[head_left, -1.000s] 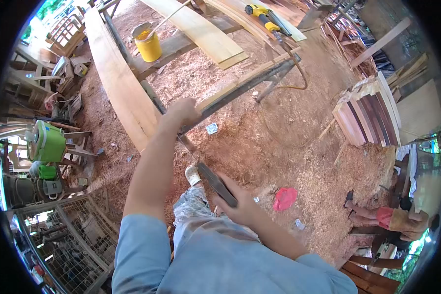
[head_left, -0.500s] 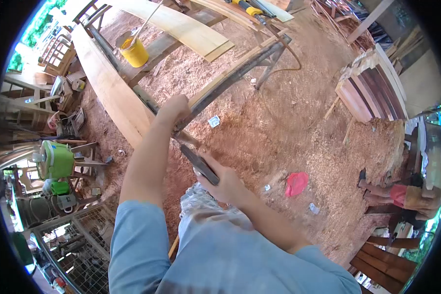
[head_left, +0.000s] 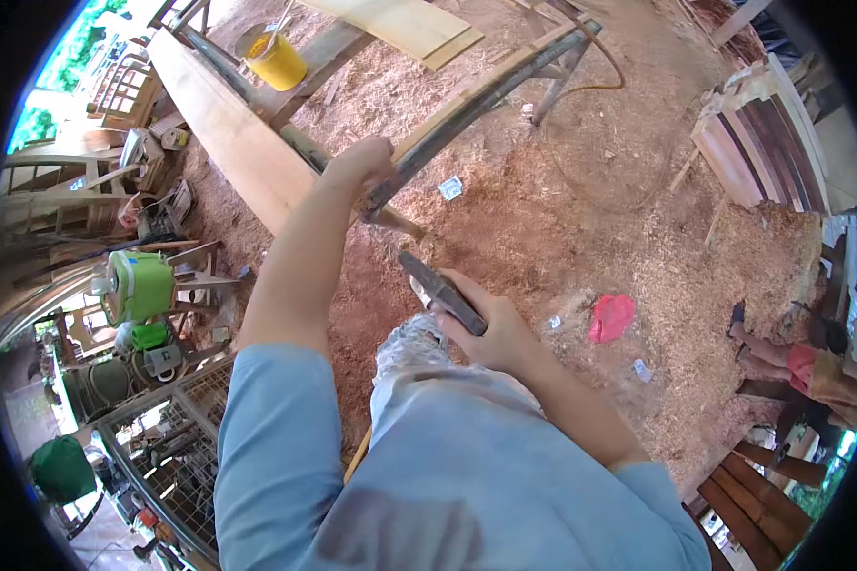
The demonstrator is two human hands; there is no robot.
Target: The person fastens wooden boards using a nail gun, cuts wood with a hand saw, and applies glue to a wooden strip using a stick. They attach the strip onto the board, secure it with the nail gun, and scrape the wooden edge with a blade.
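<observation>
My left hand (head_left: 362, 165) is closed at the near corner of the wooden trestle frame (head_left: 467, 109). What its fingers grip, if anything, is hidden. A long pale board (head_left: 224, 133) runs away from beside that wrist, along the frame's left side. My right hand (head_left: 495, 328) is wrapped round a dark, flat bar-like tool (head_left: 445, 293), held in front of my body and apart from the frame. The tool's exact kind does not show. Another pale board (head_left: 400, 29) lies across the frame farther back.
A yellow bucket (head_left: 278, 64) stands on the frame's crosspiece. Sawdust covers the ground, with a red plastic scrap (head_left: 611, 318) on it. Stacked curved wood pieces (head_left: 762, 143) stand at right. A wire-mesh cage (head_left: 167, 457) and green container (head_left: 141, 285) are at left. A person's legs (head_left: 781, 366) show at right.
My right hand and the dark tool have moved away from the frame's corner. My left hand stays at that corner. The whole view has shifted, so the surroundings sit higher and farther right.
</observation>
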